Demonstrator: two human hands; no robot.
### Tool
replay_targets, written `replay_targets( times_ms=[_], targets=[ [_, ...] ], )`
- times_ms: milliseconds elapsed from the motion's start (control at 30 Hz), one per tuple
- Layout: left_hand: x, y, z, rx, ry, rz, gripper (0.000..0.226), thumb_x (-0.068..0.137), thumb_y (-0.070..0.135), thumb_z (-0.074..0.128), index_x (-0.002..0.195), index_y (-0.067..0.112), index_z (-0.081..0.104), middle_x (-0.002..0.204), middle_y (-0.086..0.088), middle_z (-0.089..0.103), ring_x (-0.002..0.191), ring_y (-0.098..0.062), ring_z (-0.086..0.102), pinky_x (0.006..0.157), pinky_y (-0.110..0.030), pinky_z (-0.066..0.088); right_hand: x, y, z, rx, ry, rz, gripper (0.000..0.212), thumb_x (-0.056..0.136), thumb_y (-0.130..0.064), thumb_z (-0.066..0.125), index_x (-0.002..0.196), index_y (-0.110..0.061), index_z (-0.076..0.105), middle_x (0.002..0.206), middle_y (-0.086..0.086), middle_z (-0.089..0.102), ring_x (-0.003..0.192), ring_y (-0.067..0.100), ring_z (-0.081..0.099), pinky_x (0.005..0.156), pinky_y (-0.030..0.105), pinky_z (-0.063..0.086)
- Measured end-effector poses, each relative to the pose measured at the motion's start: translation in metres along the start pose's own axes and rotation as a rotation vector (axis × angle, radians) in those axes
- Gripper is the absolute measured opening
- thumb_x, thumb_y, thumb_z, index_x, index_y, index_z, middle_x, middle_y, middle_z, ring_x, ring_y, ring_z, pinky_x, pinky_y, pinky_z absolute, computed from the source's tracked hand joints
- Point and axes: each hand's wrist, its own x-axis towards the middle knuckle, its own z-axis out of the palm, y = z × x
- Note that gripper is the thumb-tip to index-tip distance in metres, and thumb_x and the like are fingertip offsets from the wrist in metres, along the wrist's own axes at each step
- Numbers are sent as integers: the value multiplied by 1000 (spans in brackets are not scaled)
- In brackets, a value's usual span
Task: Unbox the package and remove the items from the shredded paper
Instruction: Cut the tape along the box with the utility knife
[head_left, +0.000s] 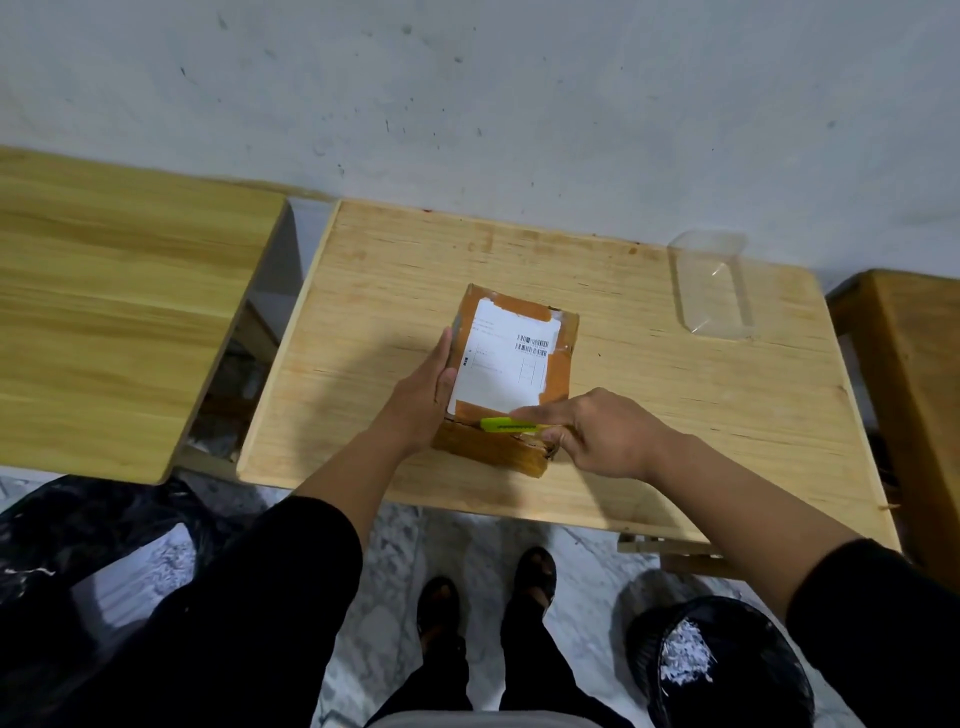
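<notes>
The box (511, 371) lay mid-table (675, 415). My left hand (423, 400), fingers straight, pressed its side to steady it, while my right hand (597, 434) gripped the yellow knife (506, 425) along the near taped edge, to slit it.

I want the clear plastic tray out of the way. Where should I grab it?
Take the clear plastic tray across its two long side walls, coming from above. It lies flat on the table, long axis running away from you; the narrow width suits a grip.

Dim, soft overhead light, faint shadow left of centre, wide-angle bending at edges
</notes>
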Motion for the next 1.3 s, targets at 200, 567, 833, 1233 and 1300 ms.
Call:
replay_targets(
  times_ms=[200,567,833,1233,1300],
  targets=[
    [-1,1,2,9,2,-9,51,99,36,24,145,37,2,151,-6,30,129,-32,40,100,-33,33,-13,11,-6,-28,-14,2,39,96,-27,43,132,-42,44,97,6,74,54,12,40,60,25,34],
    [-3,4,4,12,29,13,51,100,29,24,146,31,1,154,-3,22,136,-27,31,108,-32,25,-46,25,0,353,140,163,39,95,-23,48,131,-38,47,119,-7,65,88,5,63,79,15,45],
    [-3,13,11,48,122,105,52,99,20,31,147,20,11,151,-4,28,136,-19,29,105,-25,22,-38,36,28,841,558,628,35,94,-25,49,127,-33,53,76,-12,47,61,1,40,67,28,39],
    [-2,10,16,59,54,112,55,100,25,27,147,20,-2,157,-3,12,142,-20,16,112,-28,15,-17,29,31,921,573,707,34,94,-27,46,126,-34,53,90,0,50,63,12,46,57,22,36],
    [-2,9,15,60,54,113,55,100,27,26,147,22,-3,157,-2,12,142,-19,17,113,-30,16,-15,28,31,953,594,729,34,94,-26,46,126,-34,53,91,0,49,58,10,45,55,22,35]
  ],
)
